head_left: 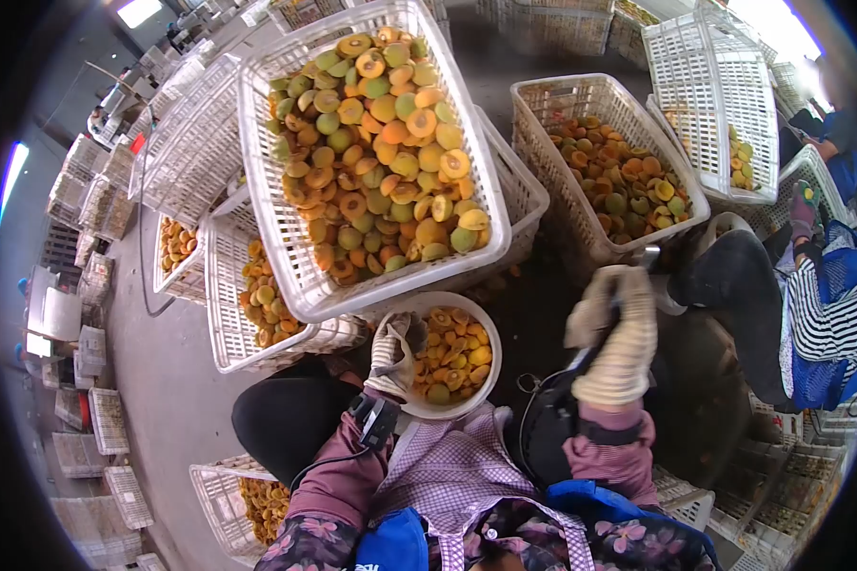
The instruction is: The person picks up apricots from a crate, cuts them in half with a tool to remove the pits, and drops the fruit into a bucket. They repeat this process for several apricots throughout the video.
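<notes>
My left hand (395, 350), in a striped work glove, is at the left rim of a round white bucket (490, 383) between my knees. Its fingers are curled in, and I cannot tell what they hold. Orange and yellow apricot halves (452, 350) fill much of the bucket. My right hand (621, 333), also gloved, is to the right of the bucket, smeared by motion. A small metallic piece (649, 255) shows just above its fingers. In front of me, a tilted white plastic crate (371, 303) is heaped with green and orange apricots (381, 162), many of them halved.
Another crate of apricots (609, 176) stands ahead right. Crates with halves sit at left (221, 324) and beside my left leg (221, 514). At right sits a person in a striped garment (824, 305), near a tipped crate (714, 95). Stacked crates line the far left.
</notes>
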Motion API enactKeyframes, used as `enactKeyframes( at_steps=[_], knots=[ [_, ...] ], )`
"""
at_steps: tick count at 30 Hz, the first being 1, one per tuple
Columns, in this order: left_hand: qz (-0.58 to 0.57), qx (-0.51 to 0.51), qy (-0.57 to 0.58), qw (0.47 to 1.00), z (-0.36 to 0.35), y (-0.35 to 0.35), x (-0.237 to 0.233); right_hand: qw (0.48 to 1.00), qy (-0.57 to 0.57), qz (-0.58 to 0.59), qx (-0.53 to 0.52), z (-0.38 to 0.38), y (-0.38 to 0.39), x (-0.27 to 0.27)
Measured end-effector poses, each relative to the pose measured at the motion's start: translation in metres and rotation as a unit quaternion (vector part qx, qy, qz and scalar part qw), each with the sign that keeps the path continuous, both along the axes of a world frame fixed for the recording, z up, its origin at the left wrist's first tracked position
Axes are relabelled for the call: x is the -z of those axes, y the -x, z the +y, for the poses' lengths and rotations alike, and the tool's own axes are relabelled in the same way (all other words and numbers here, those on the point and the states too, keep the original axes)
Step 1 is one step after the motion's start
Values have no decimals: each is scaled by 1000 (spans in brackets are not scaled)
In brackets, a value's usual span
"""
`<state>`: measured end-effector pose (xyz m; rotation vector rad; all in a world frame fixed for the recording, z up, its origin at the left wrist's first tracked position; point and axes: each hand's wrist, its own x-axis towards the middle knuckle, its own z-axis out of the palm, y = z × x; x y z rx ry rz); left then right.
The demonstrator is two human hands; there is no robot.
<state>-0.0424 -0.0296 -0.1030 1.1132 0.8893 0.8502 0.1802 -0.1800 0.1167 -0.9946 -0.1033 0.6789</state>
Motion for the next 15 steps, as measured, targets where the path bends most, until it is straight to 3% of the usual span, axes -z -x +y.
enactKeyframes(
  at_steps=[1,3,5,7,8,9,10,11,13,15],
  knots=[
    [-53,3,74,996,2,-5,-2,999,-33,13,31,-8,-14,-10],
    [3,-11,174,985,-5,-26,-30,995,-79,44,47,-19,-39,-17],
    [69,5,-4,998,10,-7,55,998,-60,-2,-23,-21,-61,-26],
    [119,-35,-223,967,12,-11,44,988,35,-83,-123,-22,-85,-32],
    [-3,7,-50,999,22,-5,36,975,107,-124,-148,-17,-96,-31],
    [-109,8,135,985,31,0,27,959,134,-143,-202,-15,-115,-16],
    [166,21,-96,981,35,1,21,931,160,-172,-278,-11,-131,3],
    [422,31,-314,850,35,-1,9,896,183,-200,-353,-6,-146,26],
    [509,-19,-289,811,27,-13,-29,843,243,-184,-443,6,-167,91],
    [546,-61,-346,760,27,-1,-14,779,312,-191,-510,19,-172,146]
  ],
)
